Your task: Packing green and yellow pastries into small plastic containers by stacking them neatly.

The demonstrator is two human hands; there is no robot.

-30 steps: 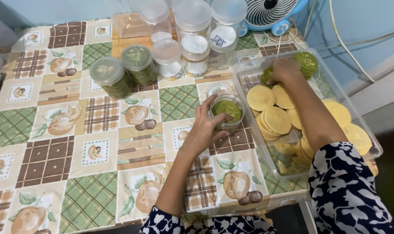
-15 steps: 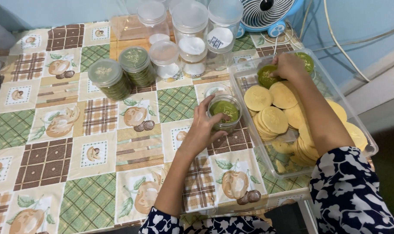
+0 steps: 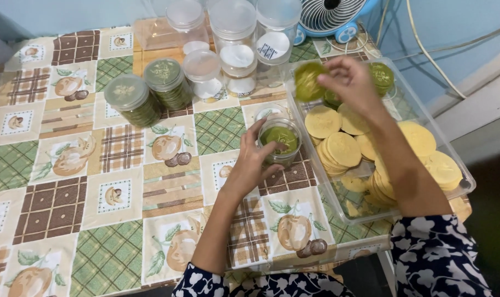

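- Two lidded jars of green cookies (image 3: 146, 94) are seen upper left of centre.
- Empty clear jars (image 3: 234, 38) are clustered at top centre.
- A blue fan (image 3: 332, 15) is spotted top right.
- A fruit-patterned checked tablecloth (image 3: 68, 181) is spread beneath.

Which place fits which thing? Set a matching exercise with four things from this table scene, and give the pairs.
Things
1 green cookie
2 open jar
3 yellow cookies
4 fan

Places
A in the clear tray
B at the table's far edge
C held by the right hand
D gripped by the left hand

Pairs: 1-C, 2-D, 3-A, 4-B
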